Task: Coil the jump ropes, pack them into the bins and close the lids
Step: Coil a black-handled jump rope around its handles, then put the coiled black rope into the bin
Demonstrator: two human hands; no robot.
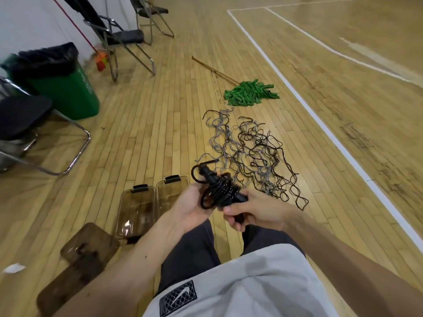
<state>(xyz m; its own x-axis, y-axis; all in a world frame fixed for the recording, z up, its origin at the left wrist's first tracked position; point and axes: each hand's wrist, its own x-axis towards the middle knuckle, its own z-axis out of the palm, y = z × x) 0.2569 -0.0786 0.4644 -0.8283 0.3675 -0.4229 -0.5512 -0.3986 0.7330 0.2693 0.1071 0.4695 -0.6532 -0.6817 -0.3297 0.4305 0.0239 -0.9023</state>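
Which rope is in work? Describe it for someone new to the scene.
Left of the white court line, loose ropes sprawl on the floor. Just nearer, the left hand and right hand grip the black rope: the only one coiled and lifted.

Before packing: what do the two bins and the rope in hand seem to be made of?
Bins: likely hard plastic, glossy smoke-brown; floorboards show through the walls. Coiled rope: looks like smooth black vinyl or rubber cord with small glints; exact material unclear.

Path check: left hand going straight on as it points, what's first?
The coiled black jump rope the left hand grips; past that, probably loose grey and black ropes on the wooden floor, depth unclear.
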